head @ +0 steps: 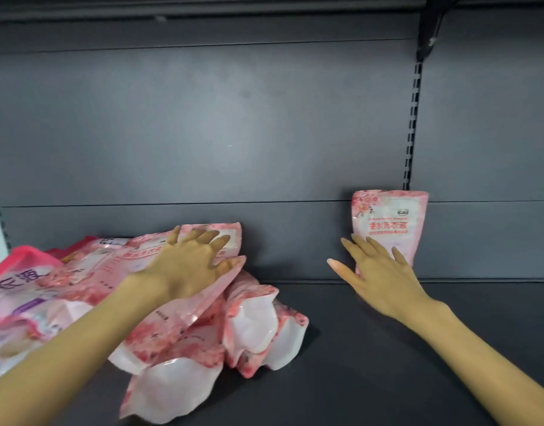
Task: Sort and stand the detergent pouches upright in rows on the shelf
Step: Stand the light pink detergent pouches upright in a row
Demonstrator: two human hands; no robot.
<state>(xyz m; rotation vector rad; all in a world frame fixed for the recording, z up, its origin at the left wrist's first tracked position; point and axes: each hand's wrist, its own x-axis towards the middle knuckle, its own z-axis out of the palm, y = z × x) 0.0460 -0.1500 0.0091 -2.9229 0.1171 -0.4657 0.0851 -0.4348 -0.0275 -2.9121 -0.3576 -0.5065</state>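
While right hand (378, 272), fingers straight and flat, steadies upright pouch (390, 216) at 3 o'clock on shelf (387, 348) | left hand (187, 259), fingers spread flat, rests on pouch pile (249, 333) at 8 o'clock | step: row begun | next: grip top pouch (141, 256), stand it alongside.

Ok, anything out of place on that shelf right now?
Yes: the pink floral plastic pouches at left lie toppled in a heap under the left hand. Only one pink pouch stands upright, by the right hand.
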